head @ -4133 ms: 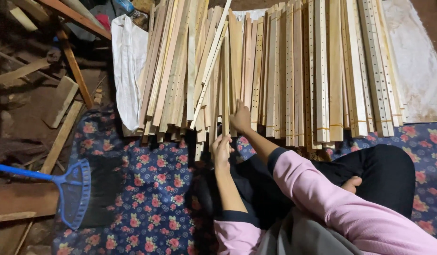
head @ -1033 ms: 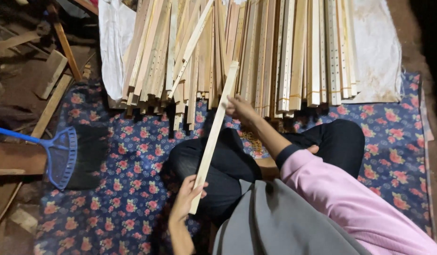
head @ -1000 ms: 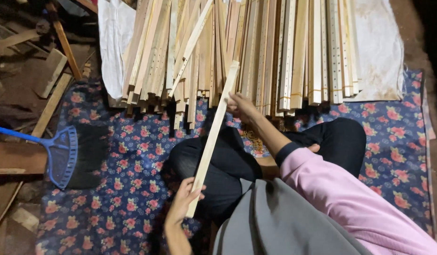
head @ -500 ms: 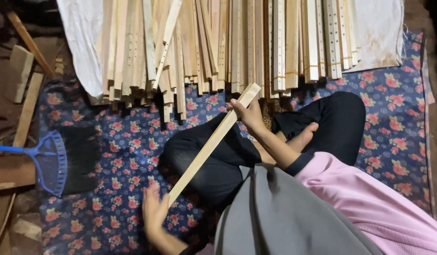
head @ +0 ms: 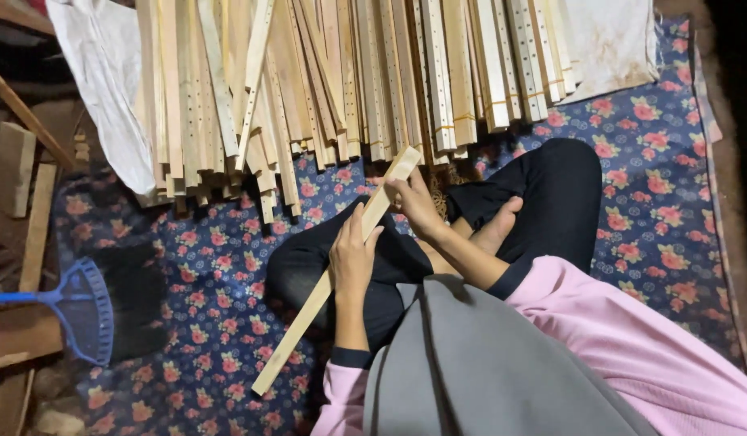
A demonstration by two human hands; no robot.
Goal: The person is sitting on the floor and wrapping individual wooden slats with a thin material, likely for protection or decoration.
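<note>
Where the floor's left edge shows bare, a blue plastic broom head with dark bristles (head: 91, 311) lies beside short pale wood offcuts (head: 22, 190), and a white cloth (head: 107, 89) hangs down just right of them. From there a dark blue floral mat (head: 204, 266) covers the floor, and along its far edge rests a wide pile of long pale wooden slats (head: 349, 73), many with rows of small holes, some bundled with bands. Across the person's lap, over black trousers (head: 551, 194), lies one long flat pale wooden slat (head: 309, 303), running diagonally from the mat's near-left part up toward the pile, its upper end just short of the stacked slats. On its middle the left hand (head: 353, 258) rests with fingers stretched along the wood and the thumb on the other side, holding it loosely. Further right, the right hand (head: 418, 206) is closed around the slat near its upper end. A bare foot (head: 498, 230) shows just right of that wrist, and pink sleeves (head: 631, 347) and a grey garment (head: 486, 363) fill the near-right corner.
</note>
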